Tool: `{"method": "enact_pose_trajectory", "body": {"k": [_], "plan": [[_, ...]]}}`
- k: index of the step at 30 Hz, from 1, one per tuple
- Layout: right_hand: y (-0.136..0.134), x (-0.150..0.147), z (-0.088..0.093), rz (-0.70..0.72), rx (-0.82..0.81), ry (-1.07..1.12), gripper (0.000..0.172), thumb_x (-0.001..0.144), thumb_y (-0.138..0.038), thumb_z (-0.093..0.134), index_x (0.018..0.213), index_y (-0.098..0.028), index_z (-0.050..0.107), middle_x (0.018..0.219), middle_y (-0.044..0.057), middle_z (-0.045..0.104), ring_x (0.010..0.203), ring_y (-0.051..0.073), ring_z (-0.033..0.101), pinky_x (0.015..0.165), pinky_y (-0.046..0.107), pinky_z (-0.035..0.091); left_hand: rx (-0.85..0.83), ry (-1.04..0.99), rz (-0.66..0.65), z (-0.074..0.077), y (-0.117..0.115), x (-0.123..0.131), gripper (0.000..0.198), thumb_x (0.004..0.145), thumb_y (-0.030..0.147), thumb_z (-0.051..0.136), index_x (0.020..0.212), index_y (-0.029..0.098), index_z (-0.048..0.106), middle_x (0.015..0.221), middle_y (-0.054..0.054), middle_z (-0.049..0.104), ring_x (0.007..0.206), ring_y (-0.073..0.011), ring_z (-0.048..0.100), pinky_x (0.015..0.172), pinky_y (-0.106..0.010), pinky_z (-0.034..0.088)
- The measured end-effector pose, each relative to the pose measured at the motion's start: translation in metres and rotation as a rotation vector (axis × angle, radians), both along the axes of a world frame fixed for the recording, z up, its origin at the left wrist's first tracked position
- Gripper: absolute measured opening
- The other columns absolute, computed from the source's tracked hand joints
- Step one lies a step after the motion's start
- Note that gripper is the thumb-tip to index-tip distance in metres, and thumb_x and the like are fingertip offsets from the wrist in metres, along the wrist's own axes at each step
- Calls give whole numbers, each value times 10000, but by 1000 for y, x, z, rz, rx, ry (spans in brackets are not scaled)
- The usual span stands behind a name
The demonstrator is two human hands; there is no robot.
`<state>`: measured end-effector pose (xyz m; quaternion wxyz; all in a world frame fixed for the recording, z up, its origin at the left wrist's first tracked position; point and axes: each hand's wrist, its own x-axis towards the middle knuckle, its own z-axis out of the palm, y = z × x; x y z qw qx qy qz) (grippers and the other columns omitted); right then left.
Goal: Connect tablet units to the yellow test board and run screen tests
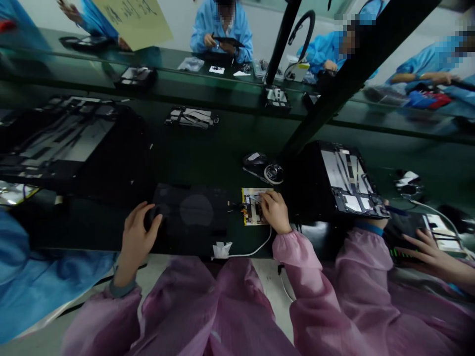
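A flat black panel [196, 211] with a paler round patch lies on the dark green bench in front of me. At its left end, the thumb and fingers of my left hand [136, 235] grip the dark edge. A small exposed circuit board with yellow edging [252, 210] sits to the right of the panel, with thin wires between the two. My right hand [275, 211] rests on the board's right side, fingers bent and pressed together; whatever is under the fingertips is hidden. From below this hand a white cable [260, 248] curves to a piece of white tape [221, 249] at the bench edge.
Stacks of black device parts stand at left [74, 143] and right [349, 178]. A coiled cable [273, 173] lies beyond the board. A dark slanted post [334, 99] crosses the right side. A co-worker's hand [426, 249] is at far right; others in blue sit opposite.
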<state>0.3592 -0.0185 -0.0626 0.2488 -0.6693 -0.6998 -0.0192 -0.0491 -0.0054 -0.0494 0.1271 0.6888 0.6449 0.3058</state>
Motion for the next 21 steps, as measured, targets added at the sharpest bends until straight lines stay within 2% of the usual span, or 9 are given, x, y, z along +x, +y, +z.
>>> {"method": "enact_pose_trajectory", "body": {"k": [5, 8, 11, 14, 16, 19, 21], "plan": [[-1, -4, 7, 19, -20, -192, 296, 884, -123, 464, 1085, -151, 679, 1061, 110, 641, 951, 252, 540, 825, 370, 487, -250, -93, -11, 4, 12, -12, 490, 863, 535, 474, 1224, 215, 563, 1341, -129, 554, 1232, -341, 523, 1039, -492, 403], [0, -4, 11, 11, -42, -265, 302, 864, -107, 471, 1079, -154, 678, 1059, 109, 647, 941, 251, 550, 811, 363, 492, -314, -188, -10, 13, 18, -13, 469, 844, 541, 497, 1188, 240, 599, 1360, -98, 554, 1223, -331, 532, 1051, -477, 390], [0, -1, 12, 28, -49, -242, 322, 859, -98, 468, 1098, -160, 674, 1082, 102, 652, 958, 241, 568, 825, 351, 499, -337, -327, 19, 25, 20, -14, 436, 822, 529, 532, 1145, 254, 631, 1269, -72, 620, 1171, -309, 568, 1049, -452, 396], [0, 2, 10, 43, -54, -199, 336, 861, -101, 460, 1113, -163, 673, 1105, 102, 659, 977, 234, 586, 842, 351, 506, -319, -552, 91, 37, 22, -13, 411, 813, 471, 581, 1170, 274, 627, 1252, -45, 632, 1177, -267, 572, 1026, -395, 432], [1, 4, 7, 42, -54, -168, 334, 861, -109, 460, 1108, -169, 676, 1101, 98, 669, 972, 229, 604, 847, 350, 510, -349, -788, 169, 42, 27, -11, 428, 813, 397, 601, 1225, 281, 600, 1244, -35, 640, 1147, -240, 597, 955, -352, 489], [7, 12, 7, 35, -64, -101, 344, 871, -132, 441, 1126, -174, 668, 1097, 90, 684, 963, 222, 638, 831, 341, 522, -575, -1129, 229, 43, 39, -7, 387, 829, 331, 581, 1183, 179, 629, 1095, -82, 704, 991, -240, 670, 811, -342, 560], [10, 19, 12, 29, -84, -37, 347, 889, -165, 421, 1137, -173, 663, 1065, 89, 701, 927, 221, 663, 794, 337, 534, -726, -1255, 223, 40, 46, -4, 331, 849, 329, 566, 1082, 117, 666, 992, -114, 727, 905, -252, 695, 759, -359, 577]]}}
